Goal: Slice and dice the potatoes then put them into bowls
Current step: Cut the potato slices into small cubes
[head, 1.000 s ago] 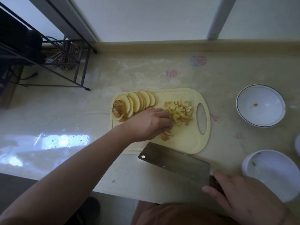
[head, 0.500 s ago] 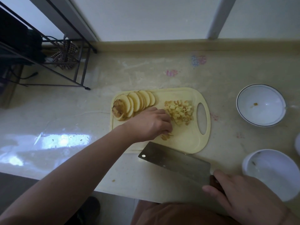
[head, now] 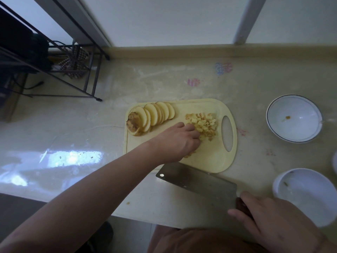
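A pale yellow cutting board lies on the counter. A fan of round potato slices with a skin-on end piece sits at its far left. A pile of diced potato lies near the handle hole. My left hand reaches over the board with its fingers curled down into the near-left side of the dice; the fingertips are hidden. A few loose pieces show under its heel. My right hand grips the handle of a cleaver, whose blade lies flat at the board's near edge.
Two white bowls stand to the right: one with a dark rim further back, one close to my right hand. A black wire rack stands at the back left. The counter's front edge runs just below the cleaver.
My left hand has moved up and to the right, from the loose pieces at the board's near side into the diced pile. The cleaver and my right hand have stayed put.
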A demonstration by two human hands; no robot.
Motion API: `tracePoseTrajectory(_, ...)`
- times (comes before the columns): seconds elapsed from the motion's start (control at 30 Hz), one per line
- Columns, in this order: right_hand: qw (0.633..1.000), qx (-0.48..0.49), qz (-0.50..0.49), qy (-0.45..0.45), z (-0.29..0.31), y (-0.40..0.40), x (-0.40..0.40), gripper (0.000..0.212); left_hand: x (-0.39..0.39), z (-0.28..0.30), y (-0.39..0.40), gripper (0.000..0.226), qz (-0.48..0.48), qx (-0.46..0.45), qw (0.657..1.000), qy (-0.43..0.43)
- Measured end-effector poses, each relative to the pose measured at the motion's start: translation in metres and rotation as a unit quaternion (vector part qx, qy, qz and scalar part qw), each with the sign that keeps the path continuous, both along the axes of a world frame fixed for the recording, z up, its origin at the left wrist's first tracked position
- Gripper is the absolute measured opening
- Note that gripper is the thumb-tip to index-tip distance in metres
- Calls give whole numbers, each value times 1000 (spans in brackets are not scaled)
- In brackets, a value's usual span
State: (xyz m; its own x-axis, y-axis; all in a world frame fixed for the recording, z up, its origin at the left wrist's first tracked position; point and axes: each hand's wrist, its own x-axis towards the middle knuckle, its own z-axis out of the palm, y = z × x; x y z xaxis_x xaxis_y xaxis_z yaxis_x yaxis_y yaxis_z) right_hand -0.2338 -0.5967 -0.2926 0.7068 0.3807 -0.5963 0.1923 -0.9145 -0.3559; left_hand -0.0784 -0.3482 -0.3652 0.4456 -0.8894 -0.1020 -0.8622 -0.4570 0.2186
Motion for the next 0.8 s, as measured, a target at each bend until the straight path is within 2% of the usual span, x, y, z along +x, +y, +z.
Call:
tracePoseTrajectory(0.17,1000,0,-5,-2,-2,0,-1,97,-2,2,5,12,-28,-13,999,-39)
tracePoseTrajectory(0.27,1000,-1,-2,-3,-3,0,-2,94,-4,1,7,26,-25,-16,999,-31)
tracePoseTrajectory(0.37,1000,-6,1,4,-1,1,-1,96,-4,-1,9,29,-16,-29,999,-21)
tracePoseTrajectory(0.47,1000,-11,1,4,-2,0,0,104,-1,-4,9,18,15,-57,998,26)
tracePoseTrajectory(0.63,1000,-7,2,3,-1,0,-3,92,1,-3,8,17,110,-89,981,132)
tracePoseTrajectory(0.7,1000,-6,-2,9,-1,1,-2,92,2,0,8,18,131,-95,977,141)
tracePoseTrajectory(0.8,1000,-7,-3,11,0,1,-1,94,3,2,8,18,108,-79,983,122)
